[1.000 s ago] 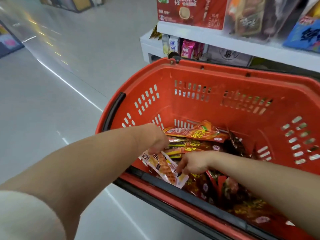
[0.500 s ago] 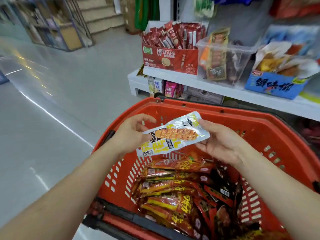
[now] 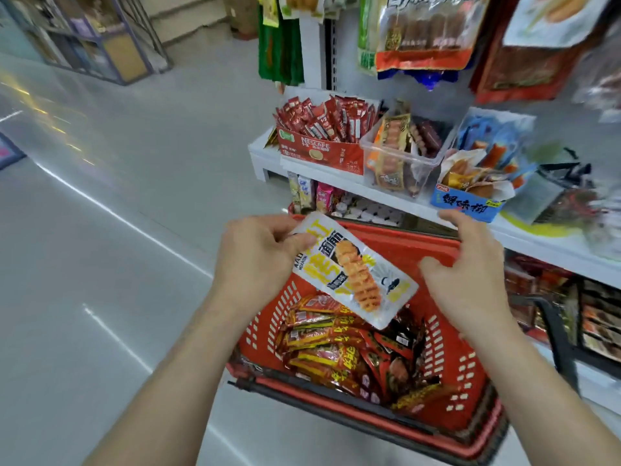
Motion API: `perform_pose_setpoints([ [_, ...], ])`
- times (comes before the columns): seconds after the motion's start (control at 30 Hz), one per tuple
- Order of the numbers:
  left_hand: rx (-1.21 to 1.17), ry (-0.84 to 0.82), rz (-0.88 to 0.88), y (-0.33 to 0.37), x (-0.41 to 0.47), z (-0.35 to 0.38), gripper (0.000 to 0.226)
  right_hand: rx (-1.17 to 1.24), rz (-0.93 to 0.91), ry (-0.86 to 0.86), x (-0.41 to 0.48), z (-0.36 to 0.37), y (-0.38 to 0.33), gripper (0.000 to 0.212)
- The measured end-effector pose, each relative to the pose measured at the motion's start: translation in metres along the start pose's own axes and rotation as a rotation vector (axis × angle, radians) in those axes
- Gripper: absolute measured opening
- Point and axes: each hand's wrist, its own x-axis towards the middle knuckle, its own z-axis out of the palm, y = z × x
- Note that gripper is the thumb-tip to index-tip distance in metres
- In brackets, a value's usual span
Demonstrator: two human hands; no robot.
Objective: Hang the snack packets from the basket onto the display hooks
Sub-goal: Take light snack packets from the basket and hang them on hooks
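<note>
A white-and-yellow flat plastic snack packet [image 3: 354, 269], printed with black characters and a picture of an orange ridged snack, is held above the red plastic basket [image 3: 465, 381]. It lies face up and slanted, its upper end to the left and its lower end to the right. The left hand [image 3: 258, 260] pinches the upper end, and the right hand [image 3: 470, 280] hovers just beside the lower end with relaxed fingers. The basket has slotted walls and a dark bar along its near rim. Inside it lies a loose heap of red, orange and yellow foil snack packets [image 3: 336, 358], overlapping at different angles.
</note>
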Motion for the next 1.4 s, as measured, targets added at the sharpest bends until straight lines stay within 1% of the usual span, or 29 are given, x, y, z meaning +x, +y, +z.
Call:
perform_pose_setpoints([
  [0.03,0.066,-0.042,0.044,0.027,-0.004,-0.014,0.022,-0.075,-0.088,-0.072,-0.008,-0.021,-0.021,0.058],
  [0.07,0.112,-0.101,0.073,0.055,-0.008,-0.026,0.016,-0.077,-0.115,-0.178,-0.017,-0.042,-0.044,0.056],
  [0.1,0.141,-0.155,0.098,0.084,-0.012,-0.037,0.011,-0.038,-0.118,-0.279,-0.025,-0.064,-0.069,0.052],
  [0.13,0.144,-0.196,0.129,0.115,-0.017,-0.047,0.012,0.019,-0.116,-0.357,-0.033,-0.087,-0.094,0.048],
  [0.17,0.114,-0.22,0.141,0.144,-0.022,-0.057,0.014,0.094,-0.128,-0.388,-0.041,-0.11,-0.119,0.04],
  [0.2,0.038,-0.218,0.135,0.175,-0.027,-0.068,0.013,0.173,-0.124,-0.378,-0.047,-0.135,-0.143,0.03],
  [0.23,-0.059,-0.21,0.106,0.206,-0.032,-0.08,0.013,0.259,-0.094,-0.335,-0.051,-0.162,-0.168,0.024],
  [0.3,-0.224,-0.209,0.057,0.263,-0.043,-0.107,0.019,0.446,0.02,-0.265,-0.058,-0.215,-0.208,0.019],
  [0.4,-0.493,-0.252,-0.01,0.334,-0.062,-0.148,0.019,0.583,0.155,-0.251,-0.068,-0.286,-0.259,0.026],
  [0.43,-0.576,-0.265,-0.032,0.354,-0.067,-0.161,0.017,0.625,0.189,-0.254,-0.071,-0.306,-0.273,0.025],
  [0.5,-0.668,-0.289,-0.062,0.385,-0.075,-0.181,0.009,0.722,0.232,-0.295,-0.081,-0.339,-0.295,0.02],
  [0.53,-0.699,-0.319,-0.069,0.398,-0.077,-0.189,0.006,0.776,0.238,-0.328,-0.087,-0.352,-0.305,0.016],
  [0.57,-0.753,-0.371,-0.08,0.409,-0.08,-0.196,0.01,0.836,0.235,-0.355,-0.095,-0.364,-0.314,0.016],
  [0.6,-0.826,-0.445,-0.096,0.419,-0.082,-0.201,0.013,0.9,0.23,-0.369,-0.102,-0.374,-0.322,0.019],
  [0.67,-0.937,-0.582,-0.123,0.44,-0.086,-0.209,0.014,1.0,0.246,-0.345,-0.115,-0.392,-0.333,0.03],
  [0.73,-0.954,-0.658,-0.112,0.46,-0.092,-0.212,0.013,1.046,0.262,-0.27,-0.127,-0.409,-0.335,0.041],
  [0.8,-0.907,-0.655,-0.052,0.478,-0.098,-0.205,0.016,1.045,0.249,-0.163,-0.134,-0.427,-0.332,0.051],
  [0.83,-0.857,-0.643,-0.004,0.488,-0.103,-0.2,0.021,1.025,0.235,-0.092,-0.137,-0.437,-0.328,0.051],
  [0.9,-0.746,-0.597,0.109,0.507,-0.113,-0.187,0.029,0.975,0.2,0.052,-0.14,-0.458,-0.319,0.039],
  [0.97,-0.699,-0.544,0.186,0.529,-0.125,-0.168,0.025,0.943,0.189,0.148,-0.144,-0.477,-0.304,0.03],
  [1.03,-0.696,-0.56,0.248,0.554,-0.137,-0.146,0.02,0.95,0.196,0.215,-0.146,-0.499,-0.287,0.029],
  [1.13,-0.684,-0.612,0.271,0.588,-0.156,-0.097,0.012,0.912,0.201,0.279,-0.143,-0.544,-0.251,0.028],
  [1.23,-0.631,-0.683,0.316,0.624,-0.177,-0.043,0.013,0.837,0.219,0.277,-0.141,-0.598,-0.204,0.024],
  [1.3,-0.582,-0.729,0.39,0.649,-0.191,-0.01,0.015,0.821,0.228,0.285,-0.14,-0.633,-0.172,0.02],
  [1.4,-0.502,-0.739,0.485,0.68,-0.21,0.03,0.024,0.816,0.211,0.294,-0.135,-0.673,-0.142,0.008],
])
